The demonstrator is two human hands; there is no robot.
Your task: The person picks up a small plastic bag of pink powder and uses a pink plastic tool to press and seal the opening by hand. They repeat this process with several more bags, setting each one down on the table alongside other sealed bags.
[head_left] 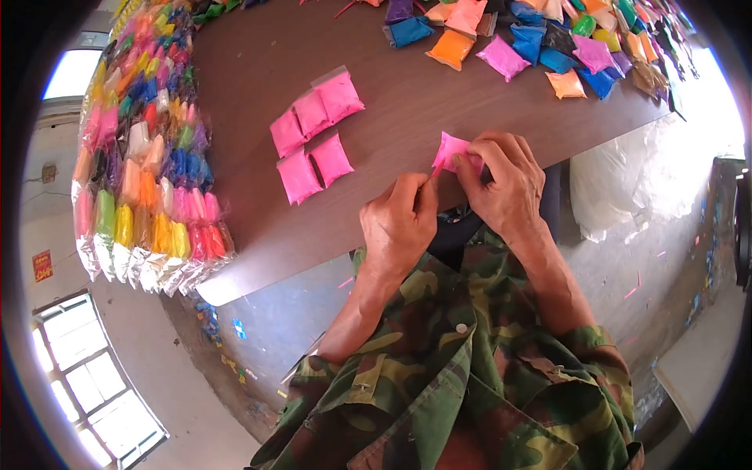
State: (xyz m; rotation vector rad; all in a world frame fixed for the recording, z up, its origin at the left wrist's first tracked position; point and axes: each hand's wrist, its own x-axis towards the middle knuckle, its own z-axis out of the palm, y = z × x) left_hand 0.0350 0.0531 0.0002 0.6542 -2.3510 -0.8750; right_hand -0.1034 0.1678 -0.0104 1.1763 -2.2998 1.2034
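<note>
Near the table's front edge, my right hand (505,176) pinches a small pink packet (450,149) between thumb and fingers. My left hand (401,219) is closed at the packet's lower left corner, its fingertips pressed together on a thin pink bit at the edge. To the left, several pink packets lie flat on the brown table (251,188) in two groups: an upper row (313,113) touching one another, and a lower pair (298,177) side by side.
Bagged bundles of colourful packets (149,172) line the table's left end. A loose pile of mixed packets (548,47) covers the far right. A clear plastic bag (627,180) hangs beyond the right front edge. Scraps lie on the floor.
</note>
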